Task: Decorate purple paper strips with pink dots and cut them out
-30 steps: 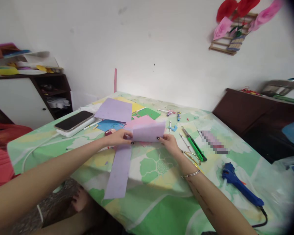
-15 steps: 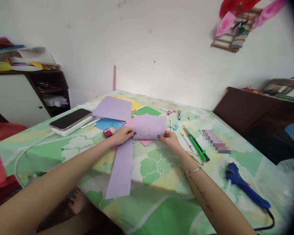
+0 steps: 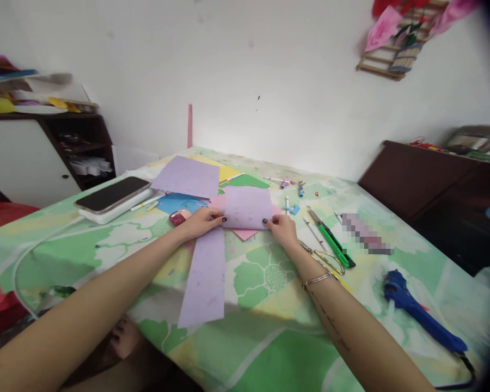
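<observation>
In the head view, both hands grasp a small rectangular piece of lilac paper (image 3: pixel 248 206) near the middle of the surface (image 3: pixel 269 337), in front of the wearer. The left hand (image 3: pixel 204 221) is partly closed, pinching the near left corner with its thumb along the edge; the right hand (image 3: pixel 283 231) has the near right corner in a similar pinch, fingers bent. Behind and beneath the held piece lies pink paper (image 3: pixel 245 234), its corner poking out on the near side. A long lilac strip (image 3: pixel 204 283) runs from beside the left hand toward the near edge; whether its far end goes under the held piece cannot be told. Farther back, a larger lilac sheet (image 3: pixel 187 175) overlaps blue paper (image 3: pixel 178 203) and yellow paper (image 3: pixel 228 173), with green paper (image 3: pixel 251 181) just to the right. Left of these, a smartphone (image 3: pixel 113 194) rests on a white block (image 3: pixel 124 208). A small dark red object (image 3: pixel 177 219) sits just beyond the left wrist. To the right lie a green utility knife (image 3: pixel 332 242) and gold-handled scissors (image 3: pixel 338 265), the latter partly hidden by the right forearm; a blue glue gun (image 3: pixel 427 318) lies well apart from the hands, farther right.
</observation>
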`<state>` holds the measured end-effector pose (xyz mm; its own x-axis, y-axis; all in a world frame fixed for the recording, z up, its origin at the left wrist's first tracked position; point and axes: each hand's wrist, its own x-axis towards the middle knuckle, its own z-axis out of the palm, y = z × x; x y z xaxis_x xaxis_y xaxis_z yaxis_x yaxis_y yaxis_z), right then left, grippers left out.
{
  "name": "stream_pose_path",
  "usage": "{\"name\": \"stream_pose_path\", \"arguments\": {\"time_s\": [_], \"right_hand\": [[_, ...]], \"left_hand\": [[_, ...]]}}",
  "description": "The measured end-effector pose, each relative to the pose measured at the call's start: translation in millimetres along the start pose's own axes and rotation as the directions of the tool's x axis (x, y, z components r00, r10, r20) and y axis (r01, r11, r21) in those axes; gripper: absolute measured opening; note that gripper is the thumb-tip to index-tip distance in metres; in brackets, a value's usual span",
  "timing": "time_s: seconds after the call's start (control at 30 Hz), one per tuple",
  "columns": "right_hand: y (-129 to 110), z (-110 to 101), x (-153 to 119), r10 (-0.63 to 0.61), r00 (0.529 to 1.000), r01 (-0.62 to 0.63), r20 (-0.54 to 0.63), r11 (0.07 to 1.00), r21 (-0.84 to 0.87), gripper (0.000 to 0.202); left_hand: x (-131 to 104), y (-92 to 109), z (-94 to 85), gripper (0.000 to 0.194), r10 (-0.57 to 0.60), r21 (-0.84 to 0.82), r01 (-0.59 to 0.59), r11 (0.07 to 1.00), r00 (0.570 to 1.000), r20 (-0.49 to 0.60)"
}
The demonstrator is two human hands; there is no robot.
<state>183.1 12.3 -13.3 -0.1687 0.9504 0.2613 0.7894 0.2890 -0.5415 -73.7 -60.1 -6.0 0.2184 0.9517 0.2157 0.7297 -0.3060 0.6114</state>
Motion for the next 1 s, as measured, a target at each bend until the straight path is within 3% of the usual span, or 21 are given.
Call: {"name": "stream_pose_path", "arguments": {"time_s": [0.33,1.0], "right_hand": [[-3.0,-4.2,-1.6,0.022,1.0,-0.021,0.012,0.998,-0.055,0.027],[-2.7,-6.4,-1.9,0.002,1.0,0.001,0.025,0.995,-0.103,0.034]], "left_hand": [[6.7,-1.7,5.1,0.027,0.017,0.122,-0.02,0.992,1.0,0.022],[7.2,4.7,8.0,0.026,-0.121,0.256,0.114,0.96,0.993,0.014]]}}
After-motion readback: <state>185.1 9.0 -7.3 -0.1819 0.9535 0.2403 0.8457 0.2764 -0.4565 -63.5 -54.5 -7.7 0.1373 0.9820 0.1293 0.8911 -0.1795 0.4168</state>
